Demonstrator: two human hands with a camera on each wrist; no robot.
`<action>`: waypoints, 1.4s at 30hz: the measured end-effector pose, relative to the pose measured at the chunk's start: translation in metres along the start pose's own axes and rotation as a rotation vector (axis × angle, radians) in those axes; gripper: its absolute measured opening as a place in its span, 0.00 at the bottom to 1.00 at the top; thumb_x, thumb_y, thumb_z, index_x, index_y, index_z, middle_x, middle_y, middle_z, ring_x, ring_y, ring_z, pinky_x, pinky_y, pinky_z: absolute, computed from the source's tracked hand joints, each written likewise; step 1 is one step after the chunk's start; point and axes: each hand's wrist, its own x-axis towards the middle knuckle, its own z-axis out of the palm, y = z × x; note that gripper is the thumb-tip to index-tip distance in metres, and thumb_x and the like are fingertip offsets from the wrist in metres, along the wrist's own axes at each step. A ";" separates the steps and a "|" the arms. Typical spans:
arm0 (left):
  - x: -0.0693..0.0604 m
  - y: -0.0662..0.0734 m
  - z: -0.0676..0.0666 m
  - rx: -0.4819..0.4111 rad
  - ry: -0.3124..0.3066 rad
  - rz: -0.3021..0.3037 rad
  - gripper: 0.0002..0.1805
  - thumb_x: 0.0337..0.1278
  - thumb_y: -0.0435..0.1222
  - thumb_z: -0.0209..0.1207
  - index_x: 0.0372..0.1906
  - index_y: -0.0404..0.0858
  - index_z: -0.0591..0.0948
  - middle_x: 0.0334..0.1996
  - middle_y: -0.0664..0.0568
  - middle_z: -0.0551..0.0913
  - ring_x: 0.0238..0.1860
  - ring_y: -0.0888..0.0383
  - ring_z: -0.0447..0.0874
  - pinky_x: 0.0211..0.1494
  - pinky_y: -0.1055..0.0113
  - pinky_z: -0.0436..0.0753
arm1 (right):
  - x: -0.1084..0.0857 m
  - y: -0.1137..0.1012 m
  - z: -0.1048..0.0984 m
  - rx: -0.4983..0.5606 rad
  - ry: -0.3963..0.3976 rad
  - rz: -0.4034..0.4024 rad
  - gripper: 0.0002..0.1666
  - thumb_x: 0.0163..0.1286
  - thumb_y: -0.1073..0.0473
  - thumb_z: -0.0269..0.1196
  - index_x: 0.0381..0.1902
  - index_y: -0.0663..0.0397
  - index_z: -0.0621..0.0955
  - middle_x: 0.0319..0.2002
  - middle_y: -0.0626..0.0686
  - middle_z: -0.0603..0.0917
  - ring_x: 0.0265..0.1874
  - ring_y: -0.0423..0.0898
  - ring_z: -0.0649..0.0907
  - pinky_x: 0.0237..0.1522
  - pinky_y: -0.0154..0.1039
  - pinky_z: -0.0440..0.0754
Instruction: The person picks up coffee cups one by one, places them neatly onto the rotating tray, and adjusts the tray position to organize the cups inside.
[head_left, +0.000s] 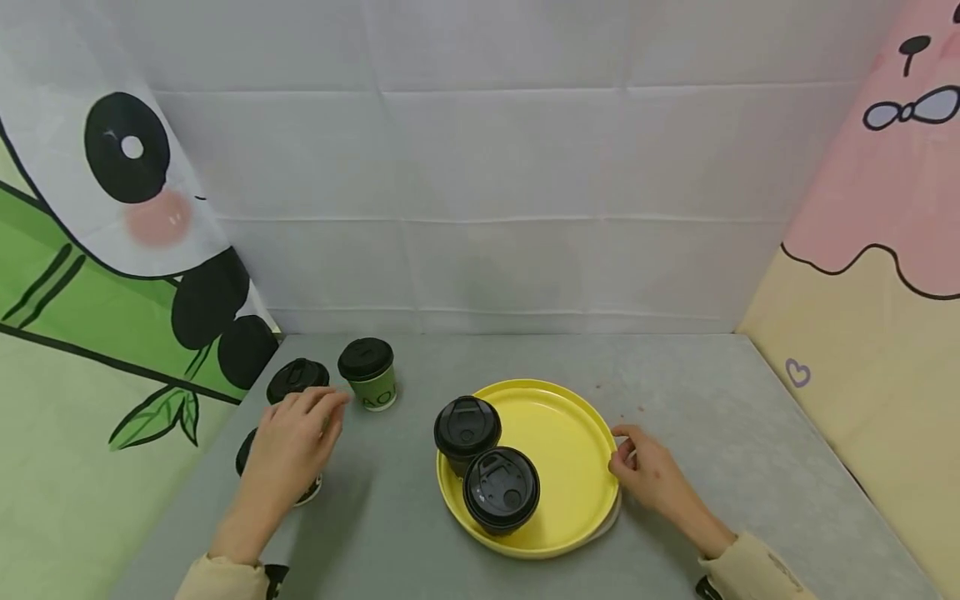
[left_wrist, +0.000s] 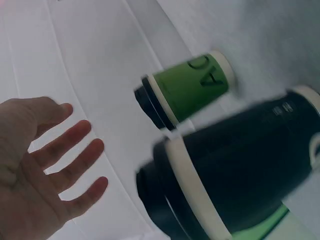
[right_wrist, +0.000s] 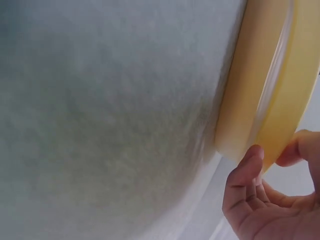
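While the edge of a yellow tray [head_left: 573, 467], placed on the grey surface [head_left: 405, 525], is pinched between the thumb and fingers of the right hand [head_left: 651, 473], the left hand [head_left: 296, 433] is held with its fingers spread, near a green cup [head_left: 374, 390] topped by a black lid. On the left part of the tray, a rear cup [head_left: 467, 429] and a front cup [head_left: 502, 492], both black-lidded, are stood close together. Two further black-lidded cups, a farther one [head_left: 297, 377] and a nearer one [head_left: 244, 454], are partly hidden by the left hand.
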 end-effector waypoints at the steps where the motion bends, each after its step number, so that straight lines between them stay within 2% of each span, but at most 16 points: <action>1: -0.004 -0.006 -0.002 0.025 -0.022 -0.023 0.13 0.52 0.29 0.70 0.45 0.37 0.86 0.44 0.43 0.84 0.43 0.40 0.81 0.42 0.40 0.77 | -0.001 -0.001 -0.001 0.015 -0.008 0.013 0.22 0.68 0.68 0.59 0.59 0.68 0.75 0.33 0.50 0.79 0.25 0.38 0.75 0.24 0.33 0.75; 6: -0.022 -0.028 -0.013 0.100 -0.216 -0.181 0.19 0.56 0.39 0.70 0.52 0.38 0.84 0.53 0.36 0.80 0.50 0.29 0.76 0.46 0.29 0.70 | -0.007 -0.004 -0.003 0.054 -0.053 0.034 0.25 0.69 0.66 0.60 0.63 0.67 0.72 0.34 0.50 0.79 0.25 0.39 0.76 0.24 0.33 0.76; 9: -0.030 -0.038 -0.019 0.101 -0.343 -0.281 0.25 0.60 0.46 0.68 0.58 0.37 0.81 0.58 0.31 0.75 0.54 0.25 0.71 0.48 0.26 0.67 | -0.009 -0.006 -0.004 0.081 -0.083 0.022 0.29 0.70 0.65 0.61 0.66 0.67 0.68 0.33 0.49 0.78 0.24 0.39 0.75 0.24 0.34 0.75; 12: -0.035 -0.045 -0.024 0.075 -0.452 -0.350 0.31 0.63 0.53 0.64 0.62 0.36 0.77 0.61 0.29 0.71 0.56 0.22 0.67 0.49 0.24 0.65 | -0.011 -0.007 -0.004 0.105 -0.110 0.023 0.32 0.70 0.65 0.60 0.69 0.67 0.65 0.32 0.49 0.77 0.23 0.39 0.74 0.25 0.34 0.75; 16: -0.037 -0.050 -0.026 0.046 -0.524 -0.366 0.36 0.60 0.56 0.65 0.65 0.36 0.73 0.63 0.27 0.68 0.58 0.21 0.64 0.48 0.23 0.66 | -0.014 -0.008 -0.005 0.123 -0.129 0.033 0.32 0.72 0.64 0.59 0.70 0.67 0.64 0.32 0.50 0.76 0.23 0.41 0.74 0.25 0.35 0.74; 20: -0.040 -0.052 -0.024 0.058 -0.545 -0.320 0.39 0.55 0.50 0.69 0.67 0.35 0.71 0.63 0.26 0.67 0.56 0.20 0.67 0.45 0.25 0.71 | -0.015 -0.009 -0.005 0.125 -0.126 0.032 0.32 0.72 0.64 0.59 0.70 0.67 0.64 0.31 0.50 0.76 0.23 0.41 0.74 0.25 0.34 0.75; 26: -0.044 -0.047 -0.023 0.063 -0.499 -0.259 0.41 0.48 0.47 0.74 0.67 0.37 0.73 0.60 0.30 0.71 0.53 0.22 0.71 0.38 0.30 0.77 | -0.015 -0.010 -0.004 0.110 -0.133 0.057 0.32 0.71 0.64 0.60 0.70 0.66 0.64 0.31 0.50 0.77 0.23 0.40 0.74 0.25 0.34 0.74; 29: -0.041 -0.037 -0.025 0.050 -0.472 -0.242 0.40 0.48 0.48 0.74 0.67 0.39 0.74 0.61 0.33 0.72 0.53 0.24 0.72 0.38 0.32 0.78 | -0.014 -0.012 -0.004 0.084 -0.129 0.083 0.30 0.73 0.63 0.59 0.69 0.65 0.66 0.31 0.50 0.77 0.23 0.41 0.75 0.24 0.34 0.74; 32: -0.034 -0.021 -0.028 0.024 -0.424 -0.222 0.38 0.50 0.48 0.73 0.67 0.42 0.74 0.62 0.35 0.72 0.55 0.26 0.72 0.39 0.33 0.79 | -0.012 -0.013 -0.005 0.061 -0.087 0.087 0.29 0.75 0.60 0.58 0.68 0.66 0.67 0.34 0.51 0.78 0.25 0.42 0.75 0.25 0.35 0.74; 36: -0.021 -0.001 -0.032 0.010 -0.302 -0.147 0.38 0.48 0.47 0.73 0.67 0.43 0.75 0.62 0.38 0.73 0.57 0.31 0.72 0.39 0.35 0.81 | -0.007 -0.013 -0.006 0.054 -0.021 0.051 0.27 0.77 0.58 0.56 0.67 0.68 0.69 0.45 0.58 0.77 0.33 0.45 0.77 0.32 0.37 0.77; 39: -0.008 0.014 -0.035 0.021 -0.198 -0.060 0.39 0.45 0.47 0.73 0.66 0.44 0.76 0.62 0.39 0.74 0.57 0.34 0.73 0.39 0.39 0.82 | -0.002 -0.010 -0.007 0.054 0.004 0.020 0.25 0.78 0.58 0.54 0.67 0.68 0.70 0.51 0.62 0.76 0.39 0.47 0.79 0.38 0.40 0.80; 42: 0.009 0.028 -0.037 0.018 -0.107 0.037 0.39 0.45 0.46 0.71 0.67 0.43 0.77 0.62 0.38 0.75 0.55 0.34 0.74 0.42 0.40 0.82 | 0.005 -0.007 -0.008 0.054 0.017 0.014 0.24 0.79 0.59 0.52 0.66 0.67 0.71 0.52 0.64 0.77 0.43 0.50 0.81 0.40 0.43 0.81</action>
